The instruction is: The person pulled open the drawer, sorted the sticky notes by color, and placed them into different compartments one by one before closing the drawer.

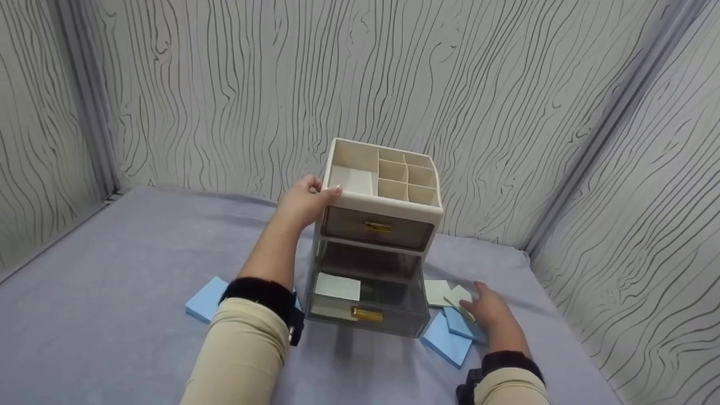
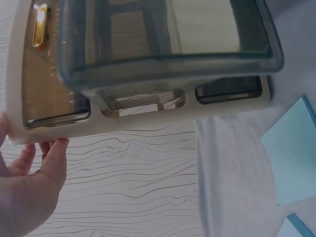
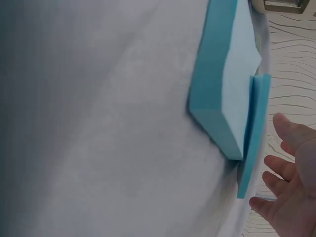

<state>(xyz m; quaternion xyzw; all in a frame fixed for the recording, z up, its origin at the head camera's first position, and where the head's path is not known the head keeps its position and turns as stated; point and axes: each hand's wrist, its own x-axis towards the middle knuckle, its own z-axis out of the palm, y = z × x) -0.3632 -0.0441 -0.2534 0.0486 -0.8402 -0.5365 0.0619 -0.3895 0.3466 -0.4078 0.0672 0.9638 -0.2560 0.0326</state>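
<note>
A white desktop drawer organizer (image 1: 388, 204) stands in the middle of the table, its smoky middle drawer (image 1: 394, 320) pulled out. A pale green sticky-note pad (image 1: 337, 287) lies in that drawer's left part. My left hand (image 1: 304, 203) grips the organizer's upper left front corner, thumb near the top rim and fingers along the side; the left wrist view shows the left hand (image 2: 37, 182) at the frame. On the right, my right hand (image 1: 490, 309) hovers with spread fingers by a pale green pad (image 1: 460, 295). In the right wrist view the right hand (image 3: 291, 182) holds nothing.
Blue sticky-note pads (image 1: 448, 340) and another pale green pad (image 1: 436, 292) lie right of the organizer. More blue pads (image 2: 294, 153) lie on its left. The organizer's top has open compartments (image 1: 408, 174). A wood-grain patterned wall (image 1: 225, 101) stands behind the cloth-covered table (image 1: 112, 315).
</note>
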